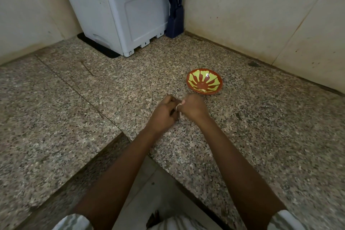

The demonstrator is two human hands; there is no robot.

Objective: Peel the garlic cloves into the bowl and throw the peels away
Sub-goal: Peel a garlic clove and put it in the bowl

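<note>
head view: above the speckled bench (112, 99), the left hand (164, 115) and the right hand (194, 107) meet, and their curled fingers pinch a pale garlic clove (178, 108) between them. the hands are just in front of the red and yellow bowl (214, 80). a knife block (175, 22) stands in the back corner.

Bare counter (74, 102) lies open left of my left hand (164, 114) and right of my right hand (194, 107). The bowl (211, 78) sits just beyond my right hand. Far back, a white box (119, 15) and a knife block (176, 22) fill the corner against the wall (252, 15).
</note>
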